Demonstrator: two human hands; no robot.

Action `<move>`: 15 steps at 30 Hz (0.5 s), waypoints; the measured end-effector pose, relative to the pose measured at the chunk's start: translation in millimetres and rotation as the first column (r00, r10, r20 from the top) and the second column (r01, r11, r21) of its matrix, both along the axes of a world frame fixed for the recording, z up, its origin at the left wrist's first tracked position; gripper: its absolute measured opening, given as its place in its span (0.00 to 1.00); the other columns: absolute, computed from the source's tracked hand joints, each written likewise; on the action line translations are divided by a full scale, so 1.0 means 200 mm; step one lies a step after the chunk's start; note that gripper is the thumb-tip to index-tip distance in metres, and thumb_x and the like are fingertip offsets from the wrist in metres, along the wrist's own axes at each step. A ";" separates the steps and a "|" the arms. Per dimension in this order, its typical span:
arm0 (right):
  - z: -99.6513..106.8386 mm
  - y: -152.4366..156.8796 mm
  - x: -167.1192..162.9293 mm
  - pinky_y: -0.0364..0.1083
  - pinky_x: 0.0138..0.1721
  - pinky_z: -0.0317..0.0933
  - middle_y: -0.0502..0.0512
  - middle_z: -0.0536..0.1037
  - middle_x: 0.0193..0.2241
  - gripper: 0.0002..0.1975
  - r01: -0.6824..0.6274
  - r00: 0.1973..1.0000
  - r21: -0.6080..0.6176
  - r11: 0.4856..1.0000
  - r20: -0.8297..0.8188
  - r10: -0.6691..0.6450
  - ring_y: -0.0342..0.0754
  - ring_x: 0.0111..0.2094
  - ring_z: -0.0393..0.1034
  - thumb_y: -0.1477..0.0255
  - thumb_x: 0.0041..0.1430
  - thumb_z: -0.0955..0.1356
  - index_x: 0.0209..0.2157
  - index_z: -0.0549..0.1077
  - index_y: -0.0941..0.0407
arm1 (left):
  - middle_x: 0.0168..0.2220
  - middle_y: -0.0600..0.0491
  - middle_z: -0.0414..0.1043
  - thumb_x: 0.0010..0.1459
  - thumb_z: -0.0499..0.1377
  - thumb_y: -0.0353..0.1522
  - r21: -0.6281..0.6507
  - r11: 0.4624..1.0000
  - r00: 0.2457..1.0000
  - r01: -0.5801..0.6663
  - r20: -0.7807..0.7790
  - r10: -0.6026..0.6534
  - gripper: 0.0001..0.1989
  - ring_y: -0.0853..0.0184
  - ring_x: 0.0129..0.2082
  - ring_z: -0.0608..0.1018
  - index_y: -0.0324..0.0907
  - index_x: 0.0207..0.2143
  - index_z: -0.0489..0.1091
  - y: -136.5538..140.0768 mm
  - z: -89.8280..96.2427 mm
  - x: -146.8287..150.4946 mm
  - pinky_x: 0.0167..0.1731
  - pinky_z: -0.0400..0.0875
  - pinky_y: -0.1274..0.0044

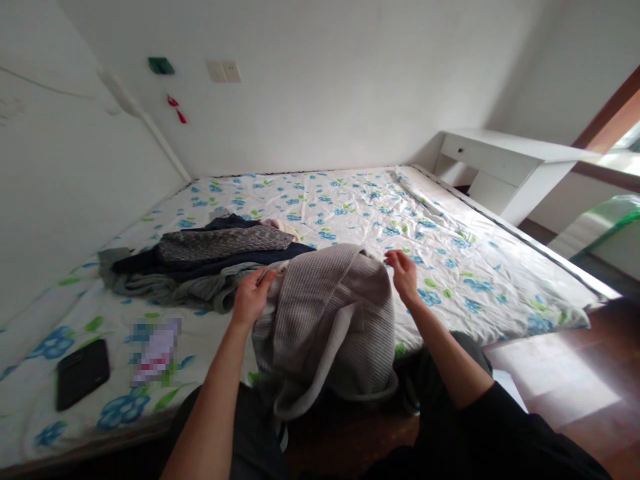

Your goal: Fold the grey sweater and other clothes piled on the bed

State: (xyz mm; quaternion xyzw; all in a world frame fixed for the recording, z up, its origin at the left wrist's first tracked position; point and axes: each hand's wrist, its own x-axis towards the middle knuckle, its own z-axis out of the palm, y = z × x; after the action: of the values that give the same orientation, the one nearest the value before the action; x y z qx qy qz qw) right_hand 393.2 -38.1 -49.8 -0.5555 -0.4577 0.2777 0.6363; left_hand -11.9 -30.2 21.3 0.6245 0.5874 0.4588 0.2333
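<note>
Floral sheet in white, blue and green (pixel 350 200) covers a low bed against white walls; a white desk (pixel 500 167) stands at two o'clock. A grey waffle-knit garment (pixel 330 320) hangs at the near edge, rumpled. The left hand (pixel 253 297) pinches its top; the right hand (pixel 403 273) hovers beside, fingers loose.

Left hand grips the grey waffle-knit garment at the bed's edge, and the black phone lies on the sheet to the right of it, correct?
Not quite. In the head view the left hand does grip the grey waffle-knit garment, but the black phone lies to its left.
</note>
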 end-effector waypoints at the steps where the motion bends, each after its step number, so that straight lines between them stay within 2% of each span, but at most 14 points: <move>1: 0.01 0.02 0.08 0.46 0.42 0.69 0.51 0.77 0.30 0.28 0.120 0.989 0.012 0.993 -0.083 -0.119 0.49 0.36 0.74 0.42 0.66 0.64 0.38 0.75 0.53 | 0.44 0.46 0.86 0.61 0.59 0.62 0.039 0.999 0.999 -0.033 -0.030 0.034 0.34 0.54 0.47 0.84 0.41 0.45 0.82 0.02 -0.01 -0.01 0.55 0.76 0.68; 2: 0.01 0.03 0.14 0.47 0.42 0.70 0.51 0.76 0.29 0.29 0.193 0.971 -0.006 0.981 -0.144 -0.191 0.48 0.35 0.75 0.40 0.64 0.64 0.38 0.74 0.53 | 0.45 0.46 0.86 0.62 0.58 0.61 0.061 0.997 0.998 -0.049 -0.039 0.052 0.34 0.54 0.48 0.84 0.41 0.45 0.82 0.03 -0.02 -0.02 0.56 0.76 0.68; 3: 0.00 0.03 0.18 0.47 0.41 0.71 0.51 0.76 0.30 0.30 0.209 0.962 -0.041 0.977 -0.173 -0.213 0.48 0.35 0.75 0.39 0.62 0.65 0.37 0.73 0.53 | 0.46 0.46 0.86 0.63 0.57 0.61 0.064 0.997 0.998 -0.051 -0.034 0.053 0.34 0.54 0.49 0.83 0.41 0.46 0.82 0.03 -0.03 -0.01 0.57 0.76 0.67; 4: -0.02 0.03 0.20 0.47 0.41 0.71 0.52 0.77 0.31 0.30 0.171 0.969 -0.083 0.982 -0.166 -0.183 0.48 0.35 0.76 0.38 0.60 0.66 0.37 0.74 0.53 | 0.46 0.46 0.86 0.62 0.57 0.62 0.050 0.998 0.999 -0.033 -0.027 0.034 0.34 0.53 0.50 0.83 0.41 0.46 0.81 0.03 -0.04 0.00 0.58 0.76 0.67; 6: -0.05 0.02 0.18 0.49 0.42 0.73 0.56 0.81 0.36 0.30 0.012 0.997 -0.150 0.989 -0.074 -0.023 0.51 0.39 0.78 0.40 0.57 0.71 0.38 0.76 0.54 | 0.48 0.45 0.86 0.60 0.59 0.64 -0.015 0.999 0.999 0.048 -0.013 -0.048 0.36 0.51 0.52 0.83 0.41 0.46 0.82 0.02 -0.06 0.04 0.60 0.75 0.65; 8: -0.09 0.00 0.09 0.52 0.47 0.74 0.60 0.84 0.46 0.28 -0.159 0.984 -0.179 0.971 0.051 0.171 0.54 0.46 0.79 0.44 0.56 0.75 0.45 0.79 0.53 | 0.51 0.44 0.86 0.57 0.61 0.66 -0.083 0.988 0.992 0.127 0.018 -0.126 0.39 0.49 0.55 0.82 0.42 0.48 0.83 0.01 -0.07 0.09 0.64 0.74 0.63; 11: -0.13 -0.03 -0.12 0.56 0.53 0.75 0.62 0.81 0.58 0.29 -0.348 0.910 -0.196 0.917 0.164 0.380 0.58 0.55 0.78 0.48 0.60 0.75 0.55 0.80 0.50 | 0.56 0.43 0.84 0.53 0.64 0.67 -0.172 0.964 0.978 0.204 0.072 -0.194 0.42 0.47 0.61 0.80 0.43 0.52 0.83 -0.03 -0.08 0.15 0.67 0.71 0.61; 13: -0.17 -0.06 -0.26 0.58 0.56 0.74 0.62 0.79 0.62 0.30 -0.444 0.857 -0.229 0.866 0.175 0.485 0.59 0.58 0.77 0.47 0.65 0.73 0.60 0.79 0.50 | 0.55 0.43 0.85 0.51 0.67 0.67 -0.259 0.921 0.957 0.290 0.097 -0.274 0.42 0.46 0.61 0.80 0.44 0.52 0.84 -0.06 -0.07 0.16 0.66 0.72 0.60; 15: -0.22 -0.10 -0.38 0.59 0.60 0.73 0.62 0.77 0.66 0.34 -0.517 0.809 -0.295 0.803 0.138 0.571 0.59 0.59 0.77 0.45 0.67 0.72 0.66 0.76 0.49 | 0.51 0.45 0.86 0.52 0.69 0.64 -0.341 0.844 0.910 0.413 0.125 -0.395 0.38 0.47 0.57 0.81 0.44 0.50 0.84 -0.09 -0.07 0.16 0.62 0.75 0.62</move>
State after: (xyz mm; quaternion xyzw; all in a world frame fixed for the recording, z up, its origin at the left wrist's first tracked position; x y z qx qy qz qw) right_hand 317.2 -58.9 -93.4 -0.5005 -0.6284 0.4400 0.4012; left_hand 20.2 -48.3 8.0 0.6688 0.5107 0.2995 0.4496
